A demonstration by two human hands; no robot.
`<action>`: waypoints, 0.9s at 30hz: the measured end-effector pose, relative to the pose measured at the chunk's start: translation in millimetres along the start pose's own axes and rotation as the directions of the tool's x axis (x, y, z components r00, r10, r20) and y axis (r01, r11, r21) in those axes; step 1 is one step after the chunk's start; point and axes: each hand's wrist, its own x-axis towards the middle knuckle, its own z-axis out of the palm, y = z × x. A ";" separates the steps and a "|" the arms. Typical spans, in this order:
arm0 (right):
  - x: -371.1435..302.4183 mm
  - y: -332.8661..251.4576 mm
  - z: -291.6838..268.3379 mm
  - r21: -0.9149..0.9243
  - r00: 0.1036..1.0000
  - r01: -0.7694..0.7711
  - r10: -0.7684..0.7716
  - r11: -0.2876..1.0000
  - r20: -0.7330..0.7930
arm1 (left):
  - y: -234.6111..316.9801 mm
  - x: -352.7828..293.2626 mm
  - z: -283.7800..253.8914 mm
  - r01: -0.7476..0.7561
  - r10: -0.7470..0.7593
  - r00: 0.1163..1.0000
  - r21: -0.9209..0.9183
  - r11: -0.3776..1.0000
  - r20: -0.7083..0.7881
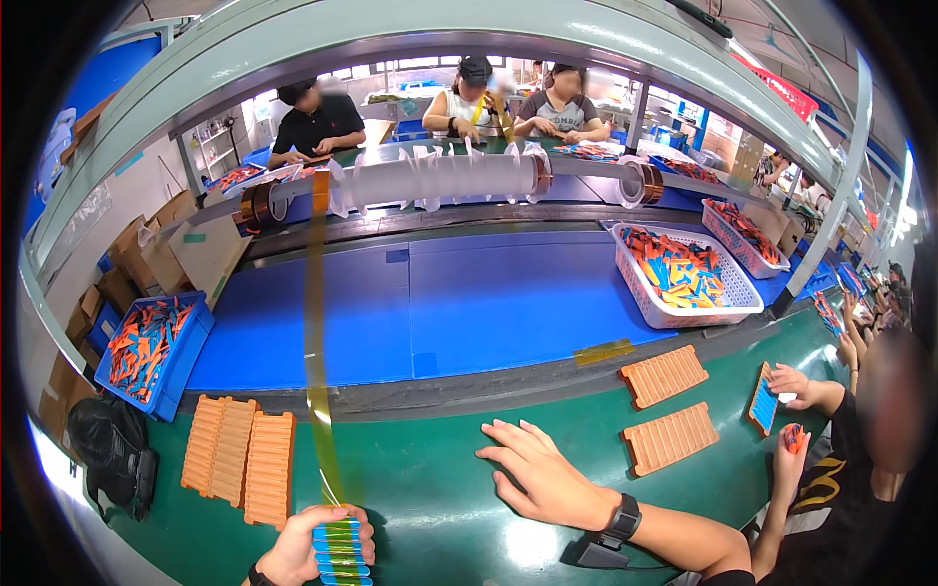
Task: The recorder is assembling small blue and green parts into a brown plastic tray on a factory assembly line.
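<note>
My left hand (305, 547) grips a small row of blue flat parts (342, 552) at the near edge of the green table (430, 488). A long strip of amber tape (318, 342) runs from those parts up to a tape roll (321, 190) on the white rod (440, 178) overhead. My right hand (542, 474), with a black watch on the wrist, rests flat and empty on the green table, fingers spread, to the right of the tape strip.
Orange ridged trays lie at left (239, 457) and right (666, 405). A blue bin (147, 347) and a white basket (684, 273) hold orange and blue parts on the blue conveyor (440, 303). A co-worker's hands (796, 410) work at right; other people sit across.
</note>
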 end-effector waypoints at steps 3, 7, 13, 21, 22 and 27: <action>1.2 -0.4 -1.3 0.002 1.000 0.009 -0.009 1.000 -0.002 | 1.3 -0.8 -2.3 0.026 -0.026 1.000 0.005 1.000 -0.010; -0.9 3.0 1.9 0.008 1.000 -0.005 0.005 1.000 -0.002 | 2.7 -1.7 0.7 0.043 -0.043 0.999 0.009 0.999 -0.016; -1.7 3.7 3.7 0.004 1.000 0.000 0.000 1.000 -0.014 | 3.4 -3.9 6.1 0.007 -0.004 0.999 0.087 0.996 -0.038; 0.3 1.9 3.3 0.023 1.000 0.015 -0.015 1.000 -0.026 | 2.5 -5.4 0.2 -0.013 0.020 0.986 -0.045 0.999 0.167; -0.1 2.9 4.5 0.015 0.999 0.015 -0.015 1.000 -0.028 | 5.0 -8.8 11.5 -0.007 0.014 0.985 -0.041 0.999 0.171; -2.2 4.7 4.0 0.024 0.999 0.013 -0.012 1.000 -0.043 | 9.3 -17.1 36.3 -0.028 0.024 0.996 0.046 0.999 0.091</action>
